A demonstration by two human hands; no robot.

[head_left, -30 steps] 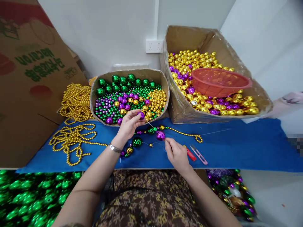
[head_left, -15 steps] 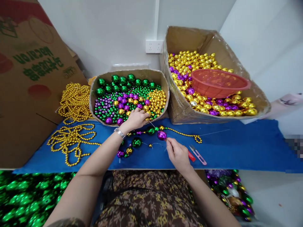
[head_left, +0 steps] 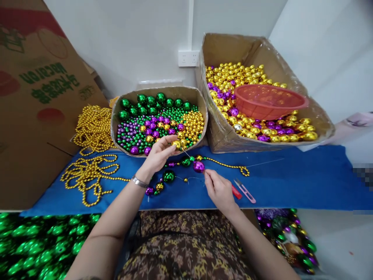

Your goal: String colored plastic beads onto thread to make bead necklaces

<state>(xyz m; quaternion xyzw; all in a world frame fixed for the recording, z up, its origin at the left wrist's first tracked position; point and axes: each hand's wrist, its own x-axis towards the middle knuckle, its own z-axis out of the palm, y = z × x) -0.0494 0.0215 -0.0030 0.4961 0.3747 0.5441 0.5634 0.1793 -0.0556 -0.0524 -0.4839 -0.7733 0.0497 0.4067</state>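
My left hand (head_left: 160,154) is at the front rim of the smaller cardboard box (head_left: 204,128), thumb and fingers closed round a shiny gold bead (head_left: 176,144). A thin straight needle or wire (head_left: 187,153) runs from near that bead down to a small green bead (head_left: 192,159) and a large purple bead (head_left: 198,167). Just right of the purple bead, my right hand (head_left: 220,190) pinches the string at its edge; the fingertips partly hide it. A strand with a green ball (head_left: 169,176) and other mixed beads lies on the blue cloth between my hands.
The smaller box holds green, purple and gold beads. A larger box (head_left: 217,142) of gold and purple balls carries a red basket (head_left: 271,111). Gold bead chains (head_left: 90,171) lie left. Pink-handled snips (head_left: 247,192) and a red tool (head_left: 236,192) lie beside my right hand.
My left hand has drawn back slightly left from the beads, and a gold bead now shows between its fingers. The right hand stays nearly still by the purple bead.
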